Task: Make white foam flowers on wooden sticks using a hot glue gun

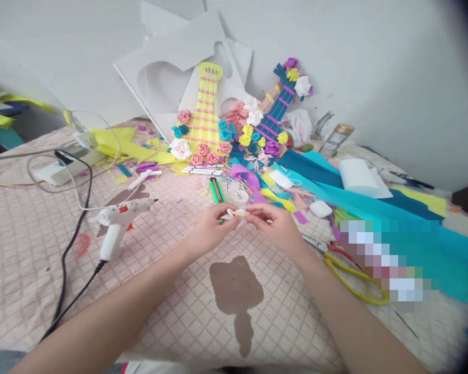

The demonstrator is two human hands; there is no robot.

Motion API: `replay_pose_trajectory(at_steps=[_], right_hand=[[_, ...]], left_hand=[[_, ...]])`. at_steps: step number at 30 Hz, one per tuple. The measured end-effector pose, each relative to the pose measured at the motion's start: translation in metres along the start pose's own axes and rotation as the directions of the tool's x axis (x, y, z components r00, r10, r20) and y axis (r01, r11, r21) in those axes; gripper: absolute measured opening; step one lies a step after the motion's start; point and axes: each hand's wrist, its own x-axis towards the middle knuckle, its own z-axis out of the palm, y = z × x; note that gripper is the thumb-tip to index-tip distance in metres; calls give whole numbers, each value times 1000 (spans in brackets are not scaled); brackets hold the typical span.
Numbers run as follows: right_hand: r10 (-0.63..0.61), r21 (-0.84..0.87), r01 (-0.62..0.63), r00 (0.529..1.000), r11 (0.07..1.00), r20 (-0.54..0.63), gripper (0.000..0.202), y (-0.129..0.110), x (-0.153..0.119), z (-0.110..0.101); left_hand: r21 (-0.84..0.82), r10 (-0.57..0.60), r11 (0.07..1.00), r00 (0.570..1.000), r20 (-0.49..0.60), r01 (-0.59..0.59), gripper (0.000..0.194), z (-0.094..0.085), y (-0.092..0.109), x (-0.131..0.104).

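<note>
Left hand (209, 228) and right hand (277, 224) pinch white paper (238, 212), seemingly shaping it; the next move calls for steady pressure.

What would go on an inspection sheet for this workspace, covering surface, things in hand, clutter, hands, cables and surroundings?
Surface: pale quilted cloth with a brown patch.
Things in hand: one small white piece; material too small to tell.
Clutter: glue gun at left; green cutter just beyond the white piece; yellow-handled scissors and turquoise sheet at right; coloured scraps farther back.
Hands: left hand and right hand both hold the white piece at the fingertips.
Cables: black cord from the glue gun; white cord looping near a power strip.
Surroundings: white boards against a pale wall; yellow and blue guitar shapes with flowers. Other people: nothing seen.
</note>
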Motion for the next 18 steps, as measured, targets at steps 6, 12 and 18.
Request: replay_pose_trajectory(at_steps=[6, 12, 18], right_hand=[[31, 17, -31, 1000, 999, 6, 22, -4, -1, 0], [79, 114, -88, 993, 990, 82, 27, -11, -1, -1], [103, 139, -119, 988, 983, 119, 28, -14, -2, -1]], left_hand=[[76, 55, 996, 998, -26, -52, 22, 1, -2, 0], [137, 97, 986, 994, -46, -90, 19, 2, -1, -1], [164, 115, 981, 992, -58, -104, 16, 2, -1, -2]])
